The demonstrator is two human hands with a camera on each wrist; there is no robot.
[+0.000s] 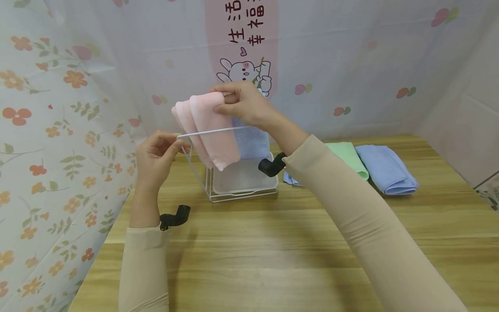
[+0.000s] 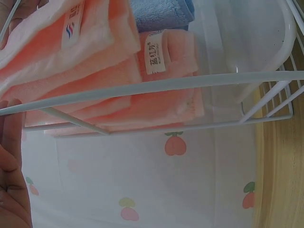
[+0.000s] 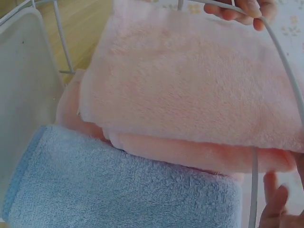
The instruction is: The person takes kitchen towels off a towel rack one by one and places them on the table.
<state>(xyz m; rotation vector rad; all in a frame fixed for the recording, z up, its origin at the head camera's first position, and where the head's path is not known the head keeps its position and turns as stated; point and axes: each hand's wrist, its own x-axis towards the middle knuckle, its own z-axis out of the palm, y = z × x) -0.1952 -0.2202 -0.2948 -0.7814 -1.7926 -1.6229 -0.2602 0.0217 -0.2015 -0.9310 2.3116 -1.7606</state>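
A white wire rack (image 1: 207, 131) stands on the table; my left hand (image 1: 156, 154) pinches its upper left corner between thumb and fingers. With my right hand (image 1: 247, 104) I hold the upper right edge of a folded pink towel (image 1: 212, 128), which hangs over the rack's top wire. More pink folds sit behind it, and sewn white labels (image 2: 154, 52) show in the left wrist view. A folded blue towel (image 3: 123, 183) hangs beside the pink ones, partly behind my right hand in the head view. Parts of my right fingers are hidden by the pink towel.
Below the towels, a white tray (image 1: 245, 177) sits in the rack's base. To the right on the wooden table (image 1: 241, 251) lie a folded green cloth (image 1: 348, 158) and a folded blue cloth (image 1: 387, 169), partly behind my right sleeve. Printed curtains (image 1: 331, 65) stand behind and left.
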